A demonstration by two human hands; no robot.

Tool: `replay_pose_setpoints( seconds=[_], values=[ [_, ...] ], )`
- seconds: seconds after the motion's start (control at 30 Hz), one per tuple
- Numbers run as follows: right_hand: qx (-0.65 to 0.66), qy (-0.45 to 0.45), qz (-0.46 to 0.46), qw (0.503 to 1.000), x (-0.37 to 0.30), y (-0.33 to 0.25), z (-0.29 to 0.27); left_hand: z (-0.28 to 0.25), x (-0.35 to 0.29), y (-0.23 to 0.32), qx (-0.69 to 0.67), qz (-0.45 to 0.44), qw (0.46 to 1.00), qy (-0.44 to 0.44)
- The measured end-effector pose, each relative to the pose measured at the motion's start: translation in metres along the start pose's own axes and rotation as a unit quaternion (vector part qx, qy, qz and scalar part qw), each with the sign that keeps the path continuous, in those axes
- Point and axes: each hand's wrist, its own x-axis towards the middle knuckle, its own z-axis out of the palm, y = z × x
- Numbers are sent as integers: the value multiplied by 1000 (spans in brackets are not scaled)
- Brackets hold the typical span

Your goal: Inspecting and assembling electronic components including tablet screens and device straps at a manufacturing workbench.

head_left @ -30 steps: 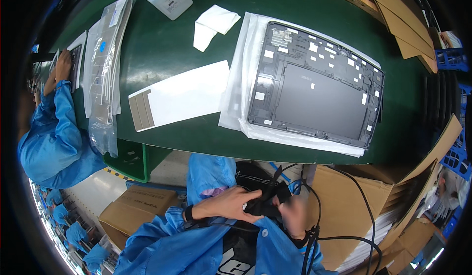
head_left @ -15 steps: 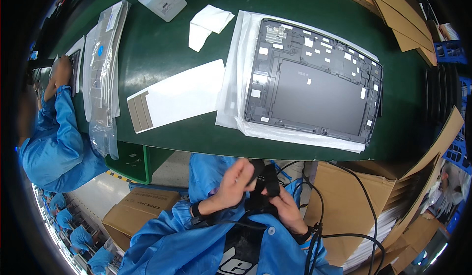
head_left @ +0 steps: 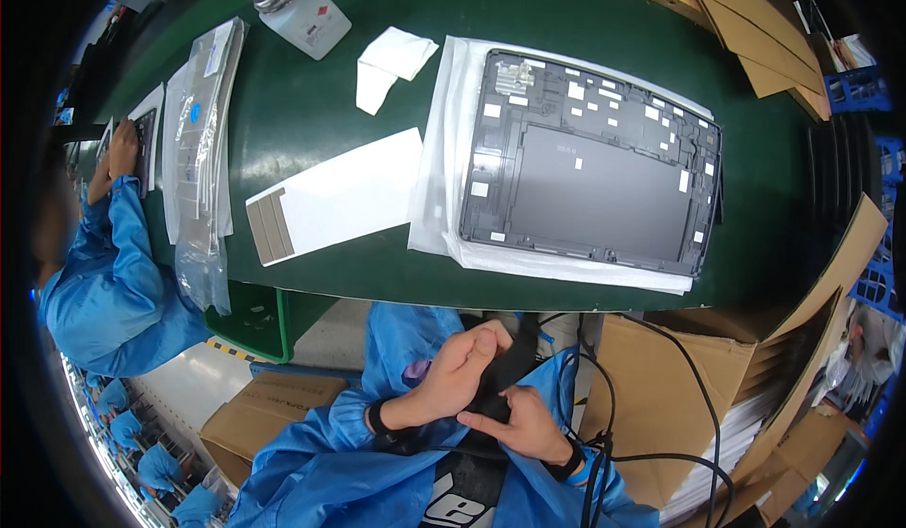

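In front of my body, below the table's near edge, both my hands are on a black strap [head_left: 515, 351]. My left hand [head_left: 455, 375] closes round one side of it, fingers curled. Lower and to the right, my right hand [head_left: 525, 422] grips the dark material, its thumb pointing toward my left hand. Part of the strap is hidden by my fingers and merges with dark cloth. On the green table [head_left: 321, 184] ahead lies a dark grey device housing [head_left: 604, 193] with small white pads, resting on white foam sheets [head_left: 434, 179].
Left of the housing lie a white sheet with grey strips [head_left: 344, 188], a folded white cloth [head_left: 377, 75], a plastic solvent bottle [head_left: 307, 23] and bagged strips [head_left: 203, 132]. A co-worker's blue sleeve [head_left: 127, 226] is far left. Cardboard boxes [head_left: 661, 396] and black cables [head_left: 613, 391] are near right.
My hands have come closer together, and my right hand has moved lower along the strap. The view has shifted slightly, so the table things sit a little lower.
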Motion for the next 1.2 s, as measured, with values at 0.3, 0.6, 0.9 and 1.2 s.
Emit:
replay_pose_setpoints(
  seconds=[0.3, 0.6, 0.9, 1.2],
  values=[
    [-9, -39, 34, 999, -1, -6, -3, -23, -31, 68, 406, 53, 910, 62],
    [32, -44, 28, 998, 2, 1, 0, -62, -87, 8, 419, -108, 883, -183],
    [159, 77, 78, 981, -43, -22, -53, -115, -158, -2, -16, -49, 976, 214],
    [238, 344, -1, 908, -184, -3, -102, -267, -399, -26, -62, 93, 644, 757]
  ],
)
